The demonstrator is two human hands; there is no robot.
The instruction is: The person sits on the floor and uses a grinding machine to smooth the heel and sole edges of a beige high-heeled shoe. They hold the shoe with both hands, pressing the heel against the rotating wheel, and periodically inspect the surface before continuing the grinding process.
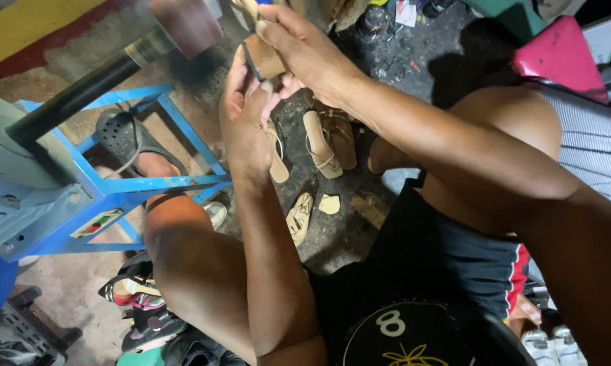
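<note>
Both my hands hold a small tan shoe heel block up near the top of the view. My left hand cups it from below and the left. My right hand grips it from above and the right. The block sits right beside a spinning reddish-brown sanding drum on a black shaft, whose dark brush-like part is blurred. How much of the block touches the drum is hidden by my fingers.
The shaft runs from a grey motor on a blue metal frame at left. Beige sandals and sole pieces lie on the dark floor between my knees. A foot in a black clog rests under the frame. More shoes are piled at lower left.
</note>
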